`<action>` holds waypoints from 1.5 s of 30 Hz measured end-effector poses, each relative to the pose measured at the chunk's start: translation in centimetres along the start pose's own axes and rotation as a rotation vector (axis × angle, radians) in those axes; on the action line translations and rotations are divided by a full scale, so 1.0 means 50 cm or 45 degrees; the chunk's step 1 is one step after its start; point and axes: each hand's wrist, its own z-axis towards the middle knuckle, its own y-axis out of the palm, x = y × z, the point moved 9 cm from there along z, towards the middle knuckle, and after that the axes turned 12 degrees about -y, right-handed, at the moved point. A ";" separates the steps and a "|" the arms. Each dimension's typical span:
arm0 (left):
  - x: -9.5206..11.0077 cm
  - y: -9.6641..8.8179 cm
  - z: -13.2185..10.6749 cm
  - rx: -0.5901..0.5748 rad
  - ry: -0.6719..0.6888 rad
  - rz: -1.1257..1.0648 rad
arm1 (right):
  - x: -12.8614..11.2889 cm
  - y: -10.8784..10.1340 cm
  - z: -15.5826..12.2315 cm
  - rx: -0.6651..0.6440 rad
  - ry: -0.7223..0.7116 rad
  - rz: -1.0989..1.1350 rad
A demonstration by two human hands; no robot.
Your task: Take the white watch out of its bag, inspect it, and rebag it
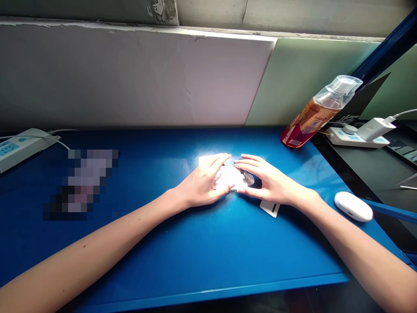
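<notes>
Between my hands on the blue desk lies a shiny white item (230, 177) with clear, rounded edges and a dark patch at its right. Glare washes out its surface, so I cannot make out its kind. My left hand (206, 180) curves around its left side, fingers stretched and thumb apart, at or close to its edge. On the other side, my right hand (265, 178) has its fingers spread and thumb apart, with the fingertips close to the item. Under my right wrist a small white card (269, 208) with a dark slot sticks out, partly covered.
A tilted-looking red-orange bottle (309, 117) with a clear cap stands at the back right. Beyond it is a power strip (345, 137) with a white charger (376, 129). A white oval case (353, 206) sits right; another power strip (28, 145) and a pixelated object (84, 178) lie left.
</notes>
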 end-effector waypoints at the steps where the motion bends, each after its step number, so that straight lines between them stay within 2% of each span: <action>1: -0.001 -0.005 0.004 -0.030 -0.008 0.032 | 0.002 0.000 0.000 -0.006 0.001 0.005; 4: -0.004 -0.017 0.011 -0.182 0.018 0.283 | 0.013 -0.003 -0.004 -0.003 0.024 0.007; 6: -0.021 -0.031 0.015 -0.265 -0.038 0.404 | 0.019 -0.005 -0.006 0.010 0.034 0.008; 9: -0.039 -0.048 0.017 -0.334 -0.085 0.437 | 0.024 -0.006 -0.008 0.013 0.045 -0.005; 13: -0.047 -0.046 0.018 -0.361 -0.100 0.439 | 0.033 -0.007 -0.009 -0.015 0.066 -0.069; 17: -0.050 -0.040 0.019 -0.360 -0.131 0.452 | 0.034 -0.003 -0.010 -0.072 0.032 -0.064; 23: -0.045 -0.041 0.016 -0.357 -0.136 0.459 | 0.036 -0.001 -0.014 -0.062 0.038 -0.036; 29: -0.023 -0.028 0.009 -0.343 0.045 0.538 | 0.035 0.002 -0.013 -0.062 0.067 -0.064; 32: -0.010 -0.021 0.005 -0.283 0.125 0.511 | 0.034 0.004 -0.012 -0.089 0.083 -0.076; 37: 0.010 -0.014 0.002 -0.217 0.157 0.402 | 0.031 0.004 -0.014 -0.089 0.093 -0.074; 41: 0.017 -0.007 0.001 -0.216 0.155 0.378 | 0.033 -0.002 -0.016 -0.038 0.083 -0.003; 45: 0.008 -0.004 0.002 -0.214 0.164 0.325 | 0.045 -0.029 -0.018 0.134 0.071 -0.061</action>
